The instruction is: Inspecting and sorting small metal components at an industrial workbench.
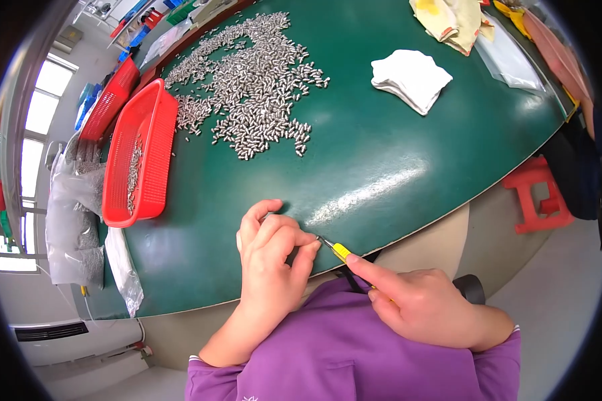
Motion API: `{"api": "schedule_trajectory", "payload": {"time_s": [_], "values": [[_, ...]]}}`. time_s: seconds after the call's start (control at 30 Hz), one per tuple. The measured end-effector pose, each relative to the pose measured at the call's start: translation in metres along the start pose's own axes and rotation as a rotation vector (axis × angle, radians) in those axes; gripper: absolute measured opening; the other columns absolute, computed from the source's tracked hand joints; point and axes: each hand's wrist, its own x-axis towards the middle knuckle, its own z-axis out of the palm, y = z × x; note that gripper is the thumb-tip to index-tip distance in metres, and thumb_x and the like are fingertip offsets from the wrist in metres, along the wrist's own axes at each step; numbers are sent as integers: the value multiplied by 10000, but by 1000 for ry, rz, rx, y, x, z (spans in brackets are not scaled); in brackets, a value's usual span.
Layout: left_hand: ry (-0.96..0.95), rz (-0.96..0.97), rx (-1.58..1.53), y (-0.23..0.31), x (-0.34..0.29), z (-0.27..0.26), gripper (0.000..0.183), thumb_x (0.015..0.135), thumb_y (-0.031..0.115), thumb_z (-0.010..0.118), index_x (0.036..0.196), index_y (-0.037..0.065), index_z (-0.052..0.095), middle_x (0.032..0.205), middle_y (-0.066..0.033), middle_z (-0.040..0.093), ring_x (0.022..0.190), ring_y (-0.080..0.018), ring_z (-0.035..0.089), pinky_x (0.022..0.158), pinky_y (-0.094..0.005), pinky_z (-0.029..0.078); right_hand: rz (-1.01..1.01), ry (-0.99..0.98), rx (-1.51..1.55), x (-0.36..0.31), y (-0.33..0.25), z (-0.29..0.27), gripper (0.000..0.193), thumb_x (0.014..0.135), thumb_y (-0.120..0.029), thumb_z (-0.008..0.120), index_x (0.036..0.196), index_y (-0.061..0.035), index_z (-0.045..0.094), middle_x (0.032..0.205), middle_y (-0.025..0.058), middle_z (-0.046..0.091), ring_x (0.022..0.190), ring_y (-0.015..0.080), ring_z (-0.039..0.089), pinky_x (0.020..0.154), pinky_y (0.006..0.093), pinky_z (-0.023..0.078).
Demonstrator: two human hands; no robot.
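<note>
Small metal pins, one of them pinched in your left hand (272, 257), are what you are working on: the fingers (308, 248) are curled tightly round a single piece, which shows only as a sliver of grey at the fingertips, just above the near edge of the green tabletop (381, 154). Your right hand (418, 301) is closed on a yellow-handled tool (341, 252), forefinger laid along its handle, its thin tip touching the piece at your left fingertips. I cannot tell what the tip is doing there.

Beyond your fingers, well apart, lies the heap of metal pins (254, 87), spread loosely; further left of them stands a red basket (140, 154) with a few more inside. Far to the right of the heap rests a folded white cloth (411, 78).

Judging by their look, these pieces are light, hard and smooth, so likely to slip or roll. Hold the piece by its sides, near the middle, leaving the end free for the tool.
</note>
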Motion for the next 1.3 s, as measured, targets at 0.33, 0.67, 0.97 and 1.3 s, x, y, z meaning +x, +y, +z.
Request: {"api": "schedule_trajectory", "payload": {"time_s": [0.33,0.67,0.97,1.3], "values": [[49,160,-148,-13,3,-17,192,758,-84,630,893,36,562,924,-93,619,972,-303,602,903,-394,465,231,134,513,7,6,-21,523,920,-12,502,1426,-40,369,967,143,619,693,213,638,674,304,523],[-15,-415,-1043,-63,55,-48,168,926,59,586,1084,22,545,908,-33,593,796,-97,576,719,-234,469,108,552,-520,104,49,-47,439,900,-74,568,1321,-28,456,984,179,533,837,348,585,727,446,495],[-76,-501,-1287,-89,41,-32,88,937,81,587,1023,62,586,866,-22,583,758,-96,550,689,-235,459,-187,573,-708,140,42,-39,368,740,-44,703,1094,-40,604,950,113,540,854,301,559,744,411,464],[-152,-559,-1551,-90,38,-35,107,973,118,525,1055,54,550,878,-34,587,733,-105,541,652,-235,443,-278,223,-521,173,23,-15,117,747,-61,715,843,-94,660,847,52,564,824,256,584,709,378,482]]}}
